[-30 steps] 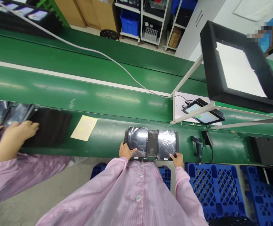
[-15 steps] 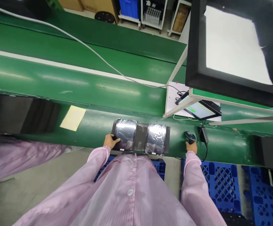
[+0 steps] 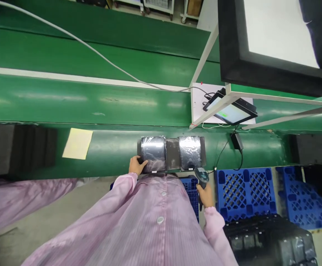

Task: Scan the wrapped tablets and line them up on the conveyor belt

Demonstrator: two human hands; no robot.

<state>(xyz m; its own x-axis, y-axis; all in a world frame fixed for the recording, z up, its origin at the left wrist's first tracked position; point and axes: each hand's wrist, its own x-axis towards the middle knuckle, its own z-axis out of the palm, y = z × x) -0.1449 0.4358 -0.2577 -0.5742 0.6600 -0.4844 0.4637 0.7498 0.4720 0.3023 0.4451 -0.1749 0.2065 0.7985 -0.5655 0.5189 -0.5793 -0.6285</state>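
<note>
Two flat dark tablet-like panels in shiny clear film lie side by side on a dark pad [image 3: 173, 155] at the bench's near edge. My left hand [image 3: 137, 165] grips the left panel [image 3: 153, 153] at its lower left edge, thumb over the top face. A small white label shows at each panel's near edge. My right hand [image 3: 206, 194] is closed around the handle of a black barcode scanner [image 3: 202, 175]. The scanner's head is close to the near right corner of the right panel [image 3: 190, 152]. Its cable runs back over the bench.
A tablet screen [image 3: 231, 111] leans under a white-framed shelf [image 3: 205, 59] at the right. Yellow paper [image 3: 77, 143] lies left on the green bench [image 3: 116, 147]. Blue pallets [image 3: 245, 192] and black stacked items [image 3: 271, 240] stand below right. Another person's pink sleeve [image 3: 33, 195] is at left.
My right hand has lifted the scanner off the bench and brought it left and nearer to me, beside the right panel. My left hand keeps its place on the left panel. The view has tilted downward.
</note>
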